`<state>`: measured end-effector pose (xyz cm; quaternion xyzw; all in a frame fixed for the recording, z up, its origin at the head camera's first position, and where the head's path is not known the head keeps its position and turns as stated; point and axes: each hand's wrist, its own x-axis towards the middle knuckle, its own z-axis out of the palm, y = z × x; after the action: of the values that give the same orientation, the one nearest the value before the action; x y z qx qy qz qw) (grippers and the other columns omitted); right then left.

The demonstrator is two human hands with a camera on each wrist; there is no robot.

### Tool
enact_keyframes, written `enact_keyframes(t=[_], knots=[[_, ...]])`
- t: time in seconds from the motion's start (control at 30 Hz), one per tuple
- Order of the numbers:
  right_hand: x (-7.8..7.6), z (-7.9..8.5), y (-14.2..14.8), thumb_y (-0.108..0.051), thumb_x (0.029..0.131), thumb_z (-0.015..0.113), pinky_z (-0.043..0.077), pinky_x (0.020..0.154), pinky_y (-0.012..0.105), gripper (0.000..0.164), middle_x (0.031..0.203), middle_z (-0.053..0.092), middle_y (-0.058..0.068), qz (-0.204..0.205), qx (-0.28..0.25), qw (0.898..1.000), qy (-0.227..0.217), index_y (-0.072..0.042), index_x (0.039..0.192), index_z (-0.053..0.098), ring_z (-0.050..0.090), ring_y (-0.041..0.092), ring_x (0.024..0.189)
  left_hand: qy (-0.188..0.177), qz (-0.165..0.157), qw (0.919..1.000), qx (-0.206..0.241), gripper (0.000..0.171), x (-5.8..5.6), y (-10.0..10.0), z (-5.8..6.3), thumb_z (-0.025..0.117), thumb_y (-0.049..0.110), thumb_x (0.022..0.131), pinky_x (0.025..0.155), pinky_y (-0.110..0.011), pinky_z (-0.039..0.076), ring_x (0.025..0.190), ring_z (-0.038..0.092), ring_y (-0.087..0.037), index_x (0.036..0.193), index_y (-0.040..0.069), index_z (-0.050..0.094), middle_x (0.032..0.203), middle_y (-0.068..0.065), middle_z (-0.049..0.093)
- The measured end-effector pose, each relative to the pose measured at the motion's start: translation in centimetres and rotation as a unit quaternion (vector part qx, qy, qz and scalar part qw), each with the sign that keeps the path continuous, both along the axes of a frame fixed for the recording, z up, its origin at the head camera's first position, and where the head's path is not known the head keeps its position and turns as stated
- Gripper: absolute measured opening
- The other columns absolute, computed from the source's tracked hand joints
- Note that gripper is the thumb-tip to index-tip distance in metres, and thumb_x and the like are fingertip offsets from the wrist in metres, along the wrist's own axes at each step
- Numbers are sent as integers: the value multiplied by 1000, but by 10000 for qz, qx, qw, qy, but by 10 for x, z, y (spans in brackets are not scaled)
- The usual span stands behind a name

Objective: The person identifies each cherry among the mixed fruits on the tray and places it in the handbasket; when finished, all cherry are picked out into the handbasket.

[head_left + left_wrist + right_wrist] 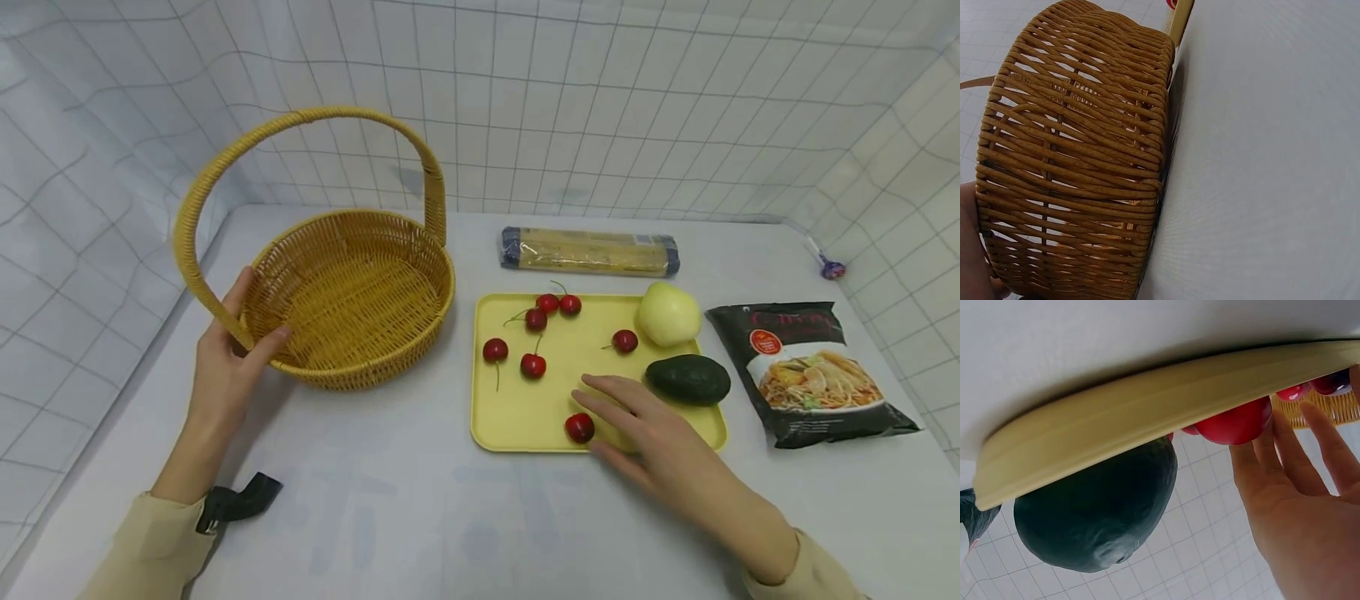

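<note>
My left hand (225, 367) grips the near left rim of a yellow wicker basket (348, 367), beside the foot of its tall handle; the thumb lies over the rim. In the left wrist view the basket's woven side (1072, 162) fills much of the frame. My right hand (667, 442) hovers at the near edge of a yellow tray (525, 437), its fingers loosely spread around a red cherry (580, 427). Several more cherries (533, 366) lie on the tray. A dark green avocado (687, 380) and a pale green apple (669, 314) sit at its right side.
A clear packet of yellow noodle sticks (588, 252) lies behind the tray. To the right is a black noodle bag (813, 371), with a purple-wrapped lollipop (832, 268) farther back. Grid-patterned white sheets (525, 108) enclose the white table (420, 517).
</note>
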<state>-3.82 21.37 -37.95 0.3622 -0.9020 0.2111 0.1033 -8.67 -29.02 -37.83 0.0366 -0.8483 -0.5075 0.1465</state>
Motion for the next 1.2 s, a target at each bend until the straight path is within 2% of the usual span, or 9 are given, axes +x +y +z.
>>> enact_keyframes(t=[0.13,0.27,0.5,0.6,0.73,0.93,1.07,1.2], knots=[[-5,-1,-3,-17,87,87,45,109,32,60,140,66,1,205,-153,9996,-70,-16,143,66,61,19,128,1,-6,10000,-29,79,0,0,0,67,22,102,117,-22,28,158,29,-18,166,41,26,174,5,28],[-10,-2,-6,-15,87,87,52,97,32,49,124,71,-6,445,-190,9988,-40,-16,133,72,66,13,114,30,-37,10000,-5,79,0,0,1,67,21,102,118,-21,28,158,28,-18,166,39,26,174,5,27],[-16,-1,-11,-15,85,89,57,86,34,39,110,71,-5,494,15,9988,-16,-13,122,77,66,10,101,62,-46,10000,-63,80,-1,0,1,69,20,101,110,-13,31,154,34,-16,166,41,27,173,5,30],[-19,3,-13,-14,85,89,57,85,33,37,109,71,-6,462,5,9988,-172,-13,121,77,66,9,100,33,-26,9999,-138,80,-1,0,1,69,22,102,110,-14,31,155,32,-17,165,43,25,173,6,28],[-26,13,-19,-16,88,87,58,85,33,37,111,73,-5,403,-12,9986,-353,-12,122,76,68,10,102,16,11,9999,-105,82,0,-1,-1,67,27,102,115,-16,29,158,28,-18,168,37,19,175,5,22],[-41,31,-38,-20,91,85,59,83,33,38,113,75,-4,365,-195,9972,-625,-13,127,75,70,10,99,-57,40,10000,55,84,1,2,-1,66,29,103,113,-15,33,156,32,-21,170,34,14,176,2,19],[-53,42,-55,-19,91,84,59,80,36,38,116,76,-1,383,-459,9952,-775,-11,127,74,71,14,95,-64,59,9999,58,82,2,1,-1,65,29,104,110,-16,36,153,36,-22,169,35,16,175,-1,24],[-67,49,-70,-20,91,85,59,78,37,37,116,76,0,513,-731,9934,-720,-8,125,74,71,16,92,-100,55,9999,58,81,1,1,-2,65,29,104,105,-15,39,147,42,-23,169,36,17,171,-7,32]])
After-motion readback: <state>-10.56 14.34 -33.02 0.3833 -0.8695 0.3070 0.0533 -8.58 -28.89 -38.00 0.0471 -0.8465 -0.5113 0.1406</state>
